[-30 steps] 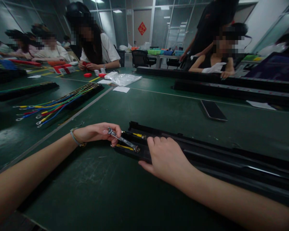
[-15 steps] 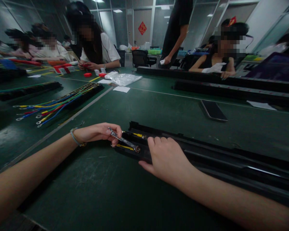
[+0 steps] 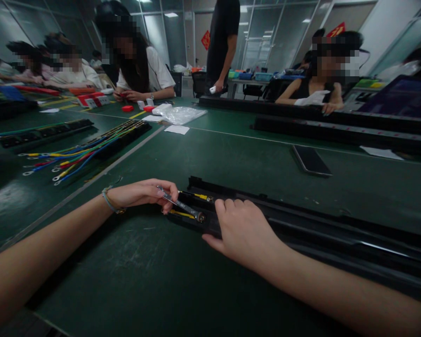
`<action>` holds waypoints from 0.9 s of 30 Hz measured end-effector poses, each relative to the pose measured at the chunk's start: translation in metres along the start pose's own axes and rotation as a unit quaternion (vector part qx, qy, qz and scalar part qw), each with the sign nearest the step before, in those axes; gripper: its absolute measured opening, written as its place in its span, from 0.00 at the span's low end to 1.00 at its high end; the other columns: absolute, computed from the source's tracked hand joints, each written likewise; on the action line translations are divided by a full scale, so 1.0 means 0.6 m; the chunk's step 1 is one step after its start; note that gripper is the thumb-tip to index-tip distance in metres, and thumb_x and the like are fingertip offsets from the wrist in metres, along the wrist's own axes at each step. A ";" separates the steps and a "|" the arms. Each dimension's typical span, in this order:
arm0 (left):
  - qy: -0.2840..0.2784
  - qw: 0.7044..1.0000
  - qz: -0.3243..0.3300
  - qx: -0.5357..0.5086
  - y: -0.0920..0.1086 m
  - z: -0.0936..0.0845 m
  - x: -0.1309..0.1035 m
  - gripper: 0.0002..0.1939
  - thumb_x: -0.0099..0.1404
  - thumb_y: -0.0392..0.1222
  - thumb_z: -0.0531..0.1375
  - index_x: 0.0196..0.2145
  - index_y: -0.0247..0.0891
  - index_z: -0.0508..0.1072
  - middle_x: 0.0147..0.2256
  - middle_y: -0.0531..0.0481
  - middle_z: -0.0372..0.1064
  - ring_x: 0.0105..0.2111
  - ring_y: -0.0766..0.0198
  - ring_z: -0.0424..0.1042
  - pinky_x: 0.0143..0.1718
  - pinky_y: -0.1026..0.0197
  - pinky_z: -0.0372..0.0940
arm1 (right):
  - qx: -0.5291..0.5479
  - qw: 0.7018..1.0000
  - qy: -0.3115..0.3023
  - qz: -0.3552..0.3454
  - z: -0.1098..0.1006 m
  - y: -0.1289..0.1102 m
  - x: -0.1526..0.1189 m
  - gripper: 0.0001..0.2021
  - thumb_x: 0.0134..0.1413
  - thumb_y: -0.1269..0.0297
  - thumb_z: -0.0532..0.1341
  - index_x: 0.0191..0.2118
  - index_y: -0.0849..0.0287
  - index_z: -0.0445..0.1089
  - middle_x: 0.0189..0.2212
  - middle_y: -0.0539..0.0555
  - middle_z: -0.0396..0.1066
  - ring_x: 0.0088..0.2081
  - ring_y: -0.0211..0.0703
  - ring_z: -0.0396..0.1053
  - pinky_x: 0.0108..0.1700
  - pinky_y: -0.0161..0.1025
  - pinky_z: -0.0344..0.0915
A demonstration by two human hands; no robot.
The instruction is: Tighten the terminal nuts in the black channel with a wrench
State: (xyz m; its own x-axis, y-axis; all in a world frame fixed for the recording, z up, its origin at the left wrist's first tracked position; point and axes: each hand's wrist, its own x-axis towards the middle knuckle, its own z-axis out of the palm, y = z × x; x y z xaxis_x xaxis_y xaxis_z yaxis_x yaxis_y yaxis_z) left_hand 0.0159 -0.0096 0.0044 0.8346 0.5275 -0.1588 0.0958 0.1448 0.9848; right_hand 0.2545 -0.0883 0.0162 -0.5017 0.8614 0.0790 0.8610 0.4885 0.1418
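Observation:
My left hand (image 3: 157,194) is closed around one end of a metal wrench (image 3: 182,206). The wrench's far end sits on a bolt (image 3: 201,217) inside the end of a long black housing (image 3: 301,224). Beside that bolt lies a yellow cable lug (image 3: 182,214), and a second yellow lug (image 3: 200,196) runs to another fastener behind it. My right hand (image 3: 245,229) is wrapped over the housing just right of the bolt, thumb on the near side and fingers across the top; its grip hides part of the channel.
Beyond the housing lie a phone (image 3: 311,160) and paper slips (image 3: 177,129). Coloured cables with ring terminals (image 3: 80,154) spread at left. A clear plastic bag (image 3: 184,115) and further black housings (image 3: 337,128) are farther back. Co-workers sit around the table (image 3: 126,262).
Both my hands and the wrench stay almost in place. In the background, a standing person in black has moved to the left.

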 end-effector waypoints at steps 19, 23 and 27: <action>0.041 0.994 -0.032 0.095 0.008 0.007 0.002 0.05 0.61 0.37 0.54 0.31 0.33 0.67 0.27 0.51 0.65 0.28 0.66 0.64 0.30 0.67 0.60 | 0.000 1.000 0.011 -0.003 0.003 0.001 0.000 0.23 0.44 0.46 0.50 0.36 0.63 0.62 0.28 0.58 0.65 0.30 0.47 0.63 0.32 0.43 0.57; 0.042 0.994 -0.031 0.101 0.009 0.008 0.002 0.05 0.60 0.37 0.54 0.31 0.32 0.67 0.27 0.52 0.64 0.27 0.66 0.64 0.29 0.67 0.60 | 0.000 1.000 0.013 -0.006 0.004 0.001 0.000 0.24 0.44 0.45 0.50 0.36 0.63 0.62 0.28 0.58 0.65 0.30 0.48 0.63 0.33 0.43 0.57; 0.037 0.994 -0.031 0.097 0.007 0.006 0.002 0.05 0.60 0.37 0.54 0.31 0.32 0.67 0.27 0.51 0.64 0.28 0.66 0.64 0.30 0.66 0.60 | 0.002 1.000 0.013 -0.007 0.005 0.001 0.000 0.24 0.45 0.45 0.50 0.37 0.63 0.63 0.28 0.58 0.65 0.30 0.47 0.63 0.32 0.43 0.57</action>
State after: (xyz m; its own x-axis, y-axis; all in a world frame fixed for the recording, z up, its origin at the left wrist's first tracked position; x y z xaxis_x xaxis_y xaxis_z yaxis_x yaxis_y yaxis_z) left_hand 0.0193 -0.0111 0.0085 0.7828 0.5830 -0.2175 0.2551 0.0182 0.9667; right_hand 0.2553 -0.0876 0.0133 -0.5156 0.8506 0.1029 0.8542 0.5009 0.1396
